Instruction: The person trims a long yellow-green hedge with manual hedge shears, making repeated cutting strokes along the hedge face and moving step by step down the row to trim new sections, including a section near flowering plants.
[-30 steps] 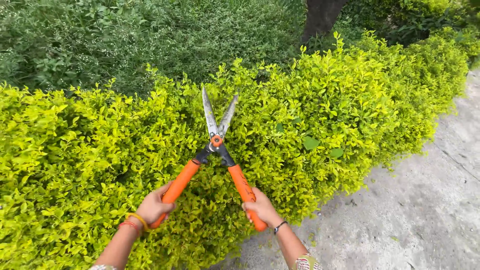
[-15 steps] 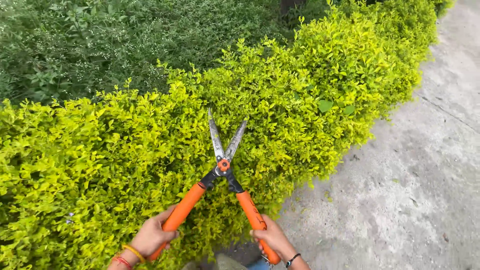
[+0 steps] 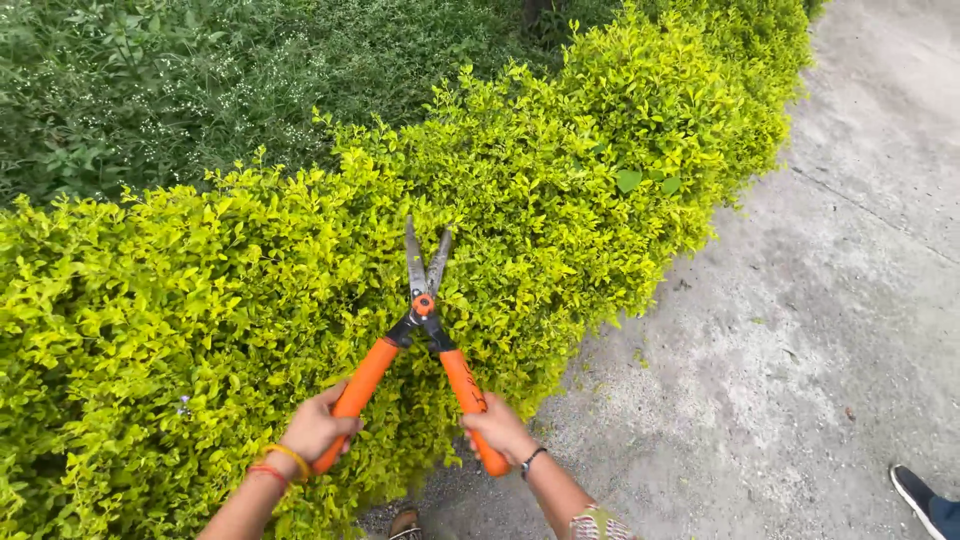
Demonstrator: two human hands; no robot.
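I hold a pair of hedge shears [image 3: 424,305] with grey blades and orange handles against the side of a bright yellow-green hedge [image 3: 300,270]. My left hand [image 3: 315,428], with bangles on the wrist, grips the left handle. My right hand [image 3: 497,428], with a dark wristband, grips the right handle. The blades point up into the leaves and are nearly closed, only a narrow gap showing at the tips.
Darker green shrubs [image 3: 200,80] grow behind the hedge. A grey concrete path [image 3: 800,350] runs along the right side. My foot [image 3: 405,523] shows at the hedge's base, and another person's dark shoe [image 3: 915,490] is at the lower right corner.
The blades have closed from a wide V to a narrow gap, and the handles have come closer together. The view has shifted, showing more of the path on the right.
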